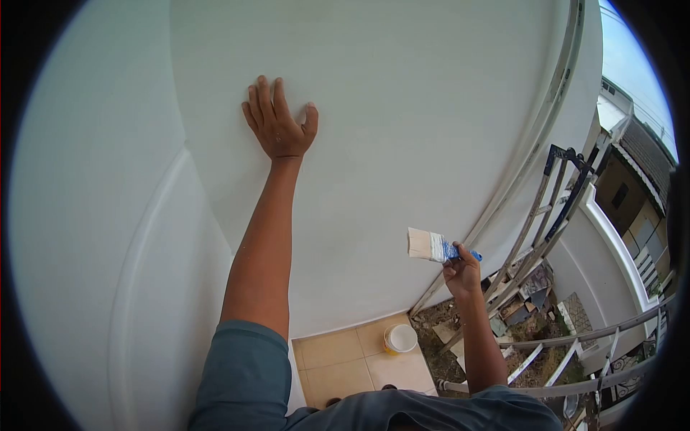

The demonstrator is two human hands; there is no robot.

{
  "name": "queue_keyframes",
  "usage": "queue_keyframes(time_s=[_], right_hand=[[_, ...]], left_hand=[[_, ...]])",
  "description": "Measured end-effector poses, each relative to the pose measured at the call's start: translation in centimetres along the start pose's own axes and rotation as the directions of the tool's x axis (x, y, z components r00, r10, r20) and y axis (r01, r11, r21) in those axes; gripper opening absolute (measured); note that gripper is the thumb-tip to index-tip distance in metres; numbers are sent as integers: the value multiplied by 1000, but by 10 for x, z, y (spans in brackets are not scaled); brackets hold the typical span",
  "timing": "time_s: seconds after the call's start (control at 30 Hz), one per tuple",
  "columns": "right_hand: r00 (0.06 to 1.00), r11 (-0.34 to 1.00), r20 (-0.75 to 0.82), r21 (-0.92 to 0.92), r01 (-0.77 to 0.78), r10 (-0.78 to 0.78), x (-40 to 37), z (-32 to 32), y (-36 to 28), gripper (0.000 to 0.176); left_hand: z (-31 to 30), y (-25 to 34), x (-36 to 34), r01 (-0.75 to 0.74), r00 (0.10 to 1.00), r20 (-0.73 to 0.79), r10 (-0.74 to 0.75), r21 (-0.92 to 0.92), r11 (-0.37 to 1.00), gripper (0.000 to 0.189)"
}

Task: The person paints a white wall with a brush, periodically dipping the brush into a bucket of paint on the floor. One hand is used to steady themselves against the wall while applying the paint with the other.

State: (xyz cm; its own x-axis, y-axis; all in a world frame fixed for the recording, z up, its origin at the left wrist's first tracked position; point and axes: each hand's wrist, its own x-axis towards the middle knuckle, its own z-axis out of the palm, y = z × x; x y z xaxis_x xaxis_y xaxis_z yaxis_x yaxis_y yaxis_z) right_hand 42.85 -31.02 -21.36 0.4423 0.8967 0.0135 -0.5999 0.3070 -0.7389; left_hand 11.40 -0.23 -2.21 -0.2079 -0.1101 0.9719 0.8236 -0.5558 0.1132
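Observation:
My left hand [279, 129] lies flat against the pale wall [374, 108], fingers pointing up and thumb spread to the right. At the right, my right hand [462, 271] grips a paintbrush [438, 247] by its blue handle. White paint coats the brush's ferrule and part of the handle. Its wide, light bristles point left and stand in front of the wall in this view. Below, on the tiled floor, sits a small white bucket [400, 338] with a yellowish lower part.
A metal ladder [550, 208] with dark end caps leans at the right. Beside it, curved metal railings [575, 337] cross above ground strewn with rubble [528, 302]. A moulding [144, 230] runs along the left wall. Beige tiles [334, 372] cover the floor near my feet.

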Motion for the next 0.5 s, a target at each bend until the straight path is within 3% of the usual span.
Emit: queue_keyframes(time_s=[0.07,0.17,0.2,0.3,0.4,0.5], right_hand=[[974,991,-224,133,2,28,-25,-67,21,20],[973,994,-226,110,-15,39,-44,-137,17,23],[934,990,-353,142,3,48,-52,-126,10,25],[907,988,-417,154,3,62,-45,-180,8,35],[860,984,-510,-147,-96,7,-22,-260,28,35],[795,880,-607,-388,-274,-21,6,-345,80,28]], left_hand=[[3,-4,0,-97,994,-42,98,31,995,69],[12,-19,-3,-295,951,-42,307,175,939,69],[20,-35,-5,-321,945,-11,326,142,936,76],[37,-56,-10,-401,915,34,401,152,903,73],[48,-74,-12,-425,905,46,424,181,887,71],[48,-92,-11,-411,911,57,409,234,881,69]])
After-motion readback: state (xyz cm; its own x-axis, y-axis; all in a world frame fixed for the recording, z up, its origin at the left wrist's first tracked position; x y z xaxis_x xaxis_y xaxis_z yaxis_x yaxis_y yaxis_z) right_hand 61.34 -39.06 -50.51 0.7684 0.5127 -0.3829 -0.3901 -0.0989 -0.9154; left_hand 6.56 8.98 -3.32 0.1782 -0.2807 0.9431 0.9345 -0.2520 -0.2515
